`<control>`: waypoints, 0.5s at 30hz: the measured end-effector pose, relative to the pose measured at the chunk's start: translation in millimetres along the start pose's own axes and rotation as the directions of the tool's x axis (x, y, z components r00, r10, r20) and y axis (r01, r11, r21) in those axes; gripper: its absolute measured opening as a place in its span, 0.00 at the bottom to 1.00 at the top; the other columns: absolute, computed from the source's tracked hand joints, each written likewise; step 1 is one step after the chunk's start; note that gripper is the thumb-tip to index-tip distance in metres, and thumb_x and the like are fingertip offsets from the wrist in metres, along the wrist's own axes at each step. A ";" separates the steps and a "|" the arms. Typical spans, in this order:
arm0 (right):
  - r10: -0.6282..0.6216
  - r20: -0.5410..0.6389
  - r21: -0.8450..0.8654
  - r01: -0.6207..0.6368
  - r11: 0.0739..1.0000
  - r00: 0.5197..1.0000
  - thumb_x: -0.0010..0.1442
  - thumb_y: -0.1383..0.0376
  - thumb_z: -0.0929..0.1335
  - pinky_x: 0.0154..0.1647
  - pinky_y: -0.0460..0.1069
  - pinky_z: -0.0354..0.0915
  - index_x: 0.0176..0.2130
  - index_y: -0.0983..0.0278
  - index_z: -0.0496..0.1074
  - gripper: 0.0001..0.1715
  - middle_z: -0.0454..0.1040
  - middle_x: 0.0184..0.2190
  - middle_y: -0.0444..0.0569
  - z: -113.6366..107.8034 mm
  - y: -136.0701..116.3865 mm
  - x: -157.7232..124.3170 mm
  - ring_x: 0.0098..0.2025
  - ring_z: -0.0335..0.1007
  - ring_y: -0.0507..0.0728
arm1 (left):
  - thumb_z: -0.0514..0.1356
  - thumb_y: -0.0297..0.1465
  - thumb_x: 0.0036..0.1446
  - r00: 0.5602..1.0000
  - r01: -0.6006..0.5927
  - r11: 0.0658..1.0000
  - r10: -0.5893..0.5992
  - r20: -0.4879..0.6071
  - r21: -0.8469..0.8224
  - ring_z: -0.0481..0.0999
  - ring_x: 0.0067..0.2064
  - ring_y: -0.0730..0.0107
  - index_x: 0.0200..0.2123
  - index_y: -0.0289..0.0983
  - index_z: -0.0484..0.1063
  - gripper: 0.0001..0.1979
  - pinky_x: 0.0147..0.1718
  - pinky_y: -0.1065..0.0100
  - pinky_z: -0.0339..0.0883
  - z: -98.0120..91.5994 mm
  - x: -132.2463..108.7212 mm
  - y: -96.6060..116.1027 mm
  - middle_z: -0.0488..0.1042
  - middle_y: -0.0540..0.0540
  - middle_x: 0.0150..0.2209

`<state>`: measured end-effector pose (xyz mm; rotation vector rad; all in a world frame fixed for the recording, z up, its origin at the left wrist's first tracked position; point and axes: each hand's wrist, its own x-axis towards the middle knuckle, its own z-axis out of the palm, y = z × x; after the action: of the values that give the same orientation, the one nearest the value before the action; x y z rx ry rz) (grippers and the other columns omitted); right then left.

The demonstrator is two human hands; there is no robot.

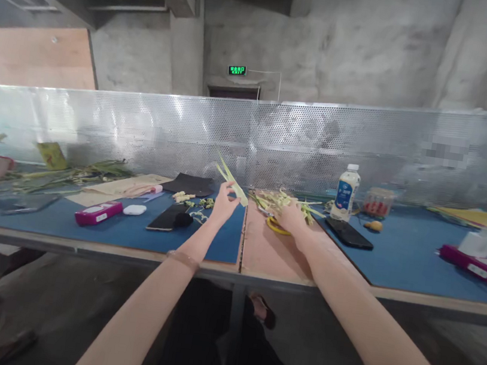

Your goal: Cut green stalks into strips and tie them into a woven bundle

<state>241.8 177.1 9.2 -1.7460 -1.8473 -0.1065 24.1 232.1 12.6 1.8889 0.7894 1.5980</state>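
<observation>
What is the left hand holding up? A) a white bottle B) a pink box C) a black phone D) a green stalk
D: the left hand pinches a pale green stalk that sticks up above the table, while the white bottle stands apart on the blue mat and the right hand rests on a pile of cuttings.

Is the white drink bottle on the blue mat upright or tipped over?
Upright. The white bottle stands on its base on the blue mat, white cap at the top, label facing the camera, beside the black phone.
</observation>
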 end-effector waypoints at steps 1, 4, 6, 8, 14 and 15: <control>-0.009 0.004 0.034 0.009 0.999 1.000 0.62 0.61 0.63 0.44 0.56 0.65 0.46 0.66 0.67 0.15 0.68 0.46 0.52 -1.2 -4.6 -0.9 0.44 0.67 0.57 | 0.55 0.33 0.59 0.998 0.001 1.000 0.000 0.059 -0.011 0.73 0.39 0.67 0.49 0.34 0.64 0.16 0.36 0.61 0.70 2.6 -1.2 0.1 0.70 0.43 0.44; -0.082 0.076 0.164 0.069 0.984 0.994 0.62 0.59 0.63 0.39 0.53 0.67 0.43 0.67 0.68 0.15 0.71 0.40 0.49 -1.9 -22.7 -4.5 0.38 0.69 0.54 | 0.55 0.33 0.59 0.981 0.006 0.999 0.001 0.193 -0.034 0.73 0.39 0.68 0.49 0.34 0.64 0.16 0.35 0.62 0.71 7.9 -5.2 0.9 0.70 0.43 0.44; -0.144 0.131 0.255 0.107 0.961 0.981 0.63 0.58 0.62 0.35 0.51 0.68 0.42 0.67 0.68 0.15 0.71 0.37 0.47 -0.1 -33.7 -7.4 0.34 0.70 0.52 | 0.55 0.33 0.59 0.968 0.011 0.999 0.000 0.251 -0.044 0.73 0.39 0.68 0.49 0.34 0.64 0.15 0.36 0.62 0.70 9.3 -7.6 2.3 0.70 0.43 0.44; -0.184 0.167 0.333 0.121 0.935 0.969 0.63 0.58 0.62 0.33 0.50 0.68 0.41 0.68 0.68 0.15 0.71 0.35 0.47 2.1 -40.2 -9.9 0.32 0.69 0.51 | 0.55 0.33 0.59 0.955 0.019 0.998 -0.003 0.295 -0.052 0.73 0.39 0.68 0.49 0.34 0.64 0.16 0.36 0.62 0.70 9.2 -9.7 4.8 0.70 0.43 0.44; -0.209 0.228 0.489 0.074 0.869 0.951 0.62 0.59 0.63 0.31 0.49 0.68 0.41 0.68 0.68 0.14 0.71 0.35 0.47 6.8 -36.1 -11.6 0.31 0.69 0.51 | 0.56 0.32 0.59 0.928 0.055 0.995 -0.019 0.372 -0.085 0.73 0.35 0.70 0.49 0.35 0.64 0.16 0.32 0.65 0.71 6.3 -14.5 14.5 0.70 0.44 0.42; -0.205 0.232 0.509 0.061 0.858 0.951 0.62 0.59 0.63 0.32 0.49 0.68 0.42 0.67 0.68 0.14 0.71 0.36 0.47 7.7 -35.1 -11.4 0.32 0.69 0.51 | 0.56 0.32 0.59 0.926 0.064 0.994 -0.025 0.376 -0.092 0.73 0.35 0.71 0.50 0.35 0.63 0.16 0.31 0.66 0.71 6.0 -15.0 15.2 0.70 0.44 0.42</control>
<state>205.9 165.6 9.3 -1.3144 -1.9677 0.5486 29.5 210.6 12.5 2.0004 0.5678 1.1714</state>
